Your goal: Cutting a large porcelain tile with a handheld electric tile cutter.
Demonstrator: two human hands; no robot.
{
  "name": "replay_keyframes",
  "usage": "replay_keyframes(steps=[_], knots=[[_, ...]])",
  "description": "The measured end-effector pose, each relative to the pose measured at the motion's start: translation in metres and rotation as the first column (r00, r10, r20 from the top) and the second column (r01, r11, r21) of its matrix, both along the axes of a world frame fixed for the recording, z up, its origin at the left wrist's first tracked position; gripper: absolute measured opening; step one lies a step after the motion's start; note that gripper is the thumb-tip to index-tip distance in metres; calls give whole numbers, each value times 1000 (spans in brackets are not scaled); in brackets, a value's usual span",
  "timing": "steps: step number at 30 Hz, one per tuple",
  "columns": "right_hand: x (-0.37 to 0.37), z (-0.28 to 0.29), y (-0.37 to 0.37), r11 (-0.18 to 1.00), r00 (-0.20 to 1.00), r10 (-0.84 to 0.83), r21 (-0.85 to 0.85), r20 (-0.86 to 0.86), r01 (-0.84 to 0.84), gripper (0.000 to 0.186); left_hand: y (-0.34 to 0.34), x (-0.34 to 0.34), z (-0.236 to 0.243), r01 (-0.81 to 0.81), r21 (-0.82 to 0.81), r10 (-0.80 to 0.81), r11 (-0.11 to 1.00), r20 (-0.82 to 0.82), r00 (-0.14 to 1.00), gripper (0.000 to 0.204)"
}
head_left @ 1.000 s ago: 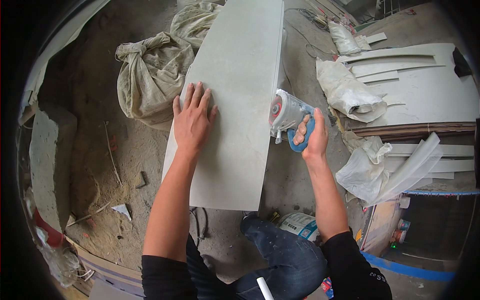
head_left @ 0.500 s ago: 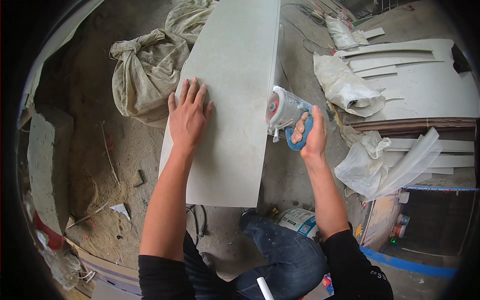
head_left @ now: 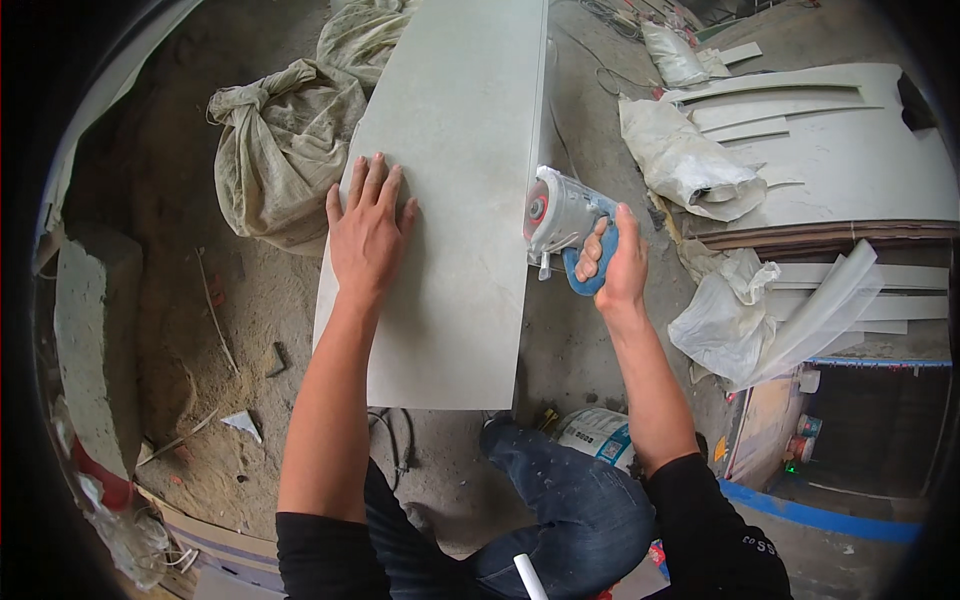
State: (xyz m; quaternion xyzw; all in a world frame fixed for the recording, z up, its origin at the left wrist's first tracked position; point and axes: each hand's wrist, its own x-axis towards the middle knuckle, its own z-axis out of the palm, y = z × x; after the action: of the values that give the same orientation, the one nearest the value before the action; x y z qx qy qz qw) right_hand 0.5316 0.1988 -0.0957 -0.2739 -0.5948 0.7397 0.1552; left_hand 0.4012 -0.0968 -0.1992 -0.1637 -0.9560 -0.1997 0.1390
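A long pale grey panel [head_left: 450, 230] lies lengthwise in front of me. My left hand [head_left: 368, 240] rests flat on its left part, fingers spread. On the right, my right hand [head_left: 624, 262] is wrapped round the blue handle of a handheld disc cutter [head_left: 566, 210]. Its red-centred disc, under a grey guard, is at the panel's right edge. Whether the disc touches the panel or is spinning, I cannot tell.
Tied cloth sacks [head_left: 285, 150] slump against the panel's left side. A concrete block [head_left: 95, 340] stands far left. Pale sheets and offcuts [head_left: 820, 150] with white plastic sacks [head_left: 690, 165] lie right. A white bucket [head_left: 592, 432] sits by my knee; a black cable [head_left: 405, 440] lies below the panel.
The whole view has shifted slightly left. Both hands and the cutter keep nearly the same places along the panel.
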Motion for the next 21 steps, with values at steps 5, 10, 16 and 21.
replay_keyframes(steps=[5, 10, 16, 21], knots=[[1, -2, 2, 1000, 1000, 7, 12, -11, -6, 45, 1, 1, 0, 7, 7, -7, 1000, 10, 1000, 57], [2, -2, -1, 1000, 1000, 8, 10, -2, -8, 46, 0, 1, -2, 9, 4, -9, 1000, 1, 1000, 57], [3, -2, 0, 1000, 1000, 8, 11, 3, -8, 46, 1, -1, -2, 6, 13, -6, 1000, -5, 1000, 57], [9, -2, -2, 1000, 1000, 12, 3, -7, -12, 45, 0, -1, -3, 3, 9, -3, 1000, -18, 1000, 56]])
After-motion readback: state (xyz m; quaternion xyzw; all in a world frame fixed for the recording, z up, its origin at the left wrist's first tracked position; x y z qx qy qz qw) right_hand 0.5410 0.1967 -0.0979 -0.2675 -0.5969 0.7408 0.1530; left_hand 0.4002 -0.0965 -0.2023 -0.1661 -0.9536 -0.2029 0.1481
